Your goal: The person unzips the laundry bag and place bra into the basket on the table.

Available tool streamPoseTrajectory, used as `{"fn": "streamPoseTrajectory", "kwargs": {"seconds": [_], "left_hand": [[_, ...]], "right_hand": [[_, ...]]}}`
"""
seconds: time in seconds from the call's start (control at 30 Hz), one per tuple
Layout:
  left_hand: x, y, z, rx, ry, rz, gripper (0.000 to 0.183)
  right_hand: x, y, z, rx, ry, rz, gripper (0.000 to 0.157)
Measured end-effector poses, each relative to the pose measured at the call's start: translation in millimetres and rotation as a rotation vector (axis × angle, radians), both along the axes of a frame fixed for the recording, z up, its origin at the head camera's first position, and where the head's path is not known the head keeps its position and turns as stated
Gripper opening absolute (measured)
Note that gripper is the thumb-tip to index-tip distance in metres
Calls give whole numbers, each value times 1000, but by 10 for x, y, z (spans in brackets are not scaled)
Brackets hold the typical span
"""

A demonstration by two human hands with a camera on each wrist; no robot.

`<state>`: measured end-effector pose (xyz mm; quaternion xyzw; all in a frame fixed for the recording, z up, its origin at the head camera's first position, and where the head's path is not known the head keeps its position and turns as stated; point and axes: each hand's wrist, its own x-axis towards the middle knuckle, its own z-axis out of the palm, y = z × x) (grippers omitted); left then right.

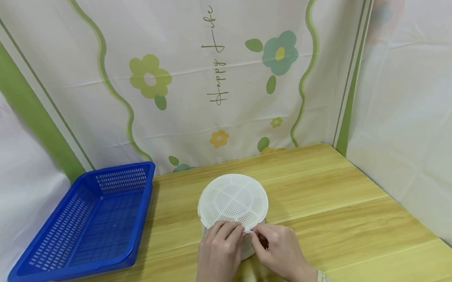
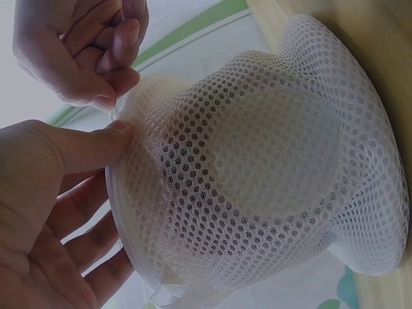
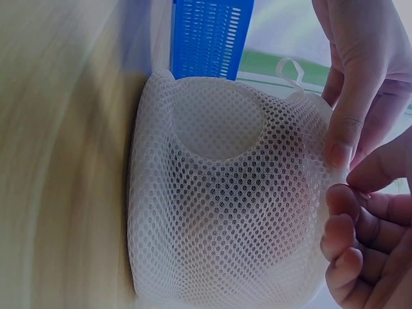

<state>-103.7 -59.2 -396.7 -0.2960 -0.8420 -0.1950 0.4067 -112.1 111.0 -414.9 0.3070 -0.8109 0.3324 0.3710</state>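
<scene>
A white mesh laundry bag (image 1: 233, 198) stands upright on the table, its round top facing up. My left hand (image 1: 219, 249) grips the near rim, thumb on the outer side and fingers over the top, as the left wrist view also shows. Close beside it, my right hand (image 1: 280, 248) pinches something tiny at the same rim, apparently the zipper pull; the fingertips mostly hide it. A pale round patch (image 3: 219, 119) shows on the mesh side. Something darker shows through the mesh, but its kind cannot be told. A small white loop (image 3: 291, 72) sticks out near the top edge.
A blue plastic basket (image 1: 108, 223) with slotted walls stands left of the bag. The wood-grain table (image 1: 338, 229) extends to the right. A flower-printed cloth (image 1: 212, 70) hangs behind, and white cloth (image 1: 428, 96) hangs along the right side.
</scene>
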Motion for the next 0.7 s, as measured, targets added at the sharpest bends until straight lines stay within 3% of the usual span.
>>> {"fn": "streamPoseTrajectory", "kwargs": {"seconds": [0.7], "left_hand": [[7,-2,15,3,9,-7,8]], "right_hand": [[3,3,8,6,6,-36,21]]}}
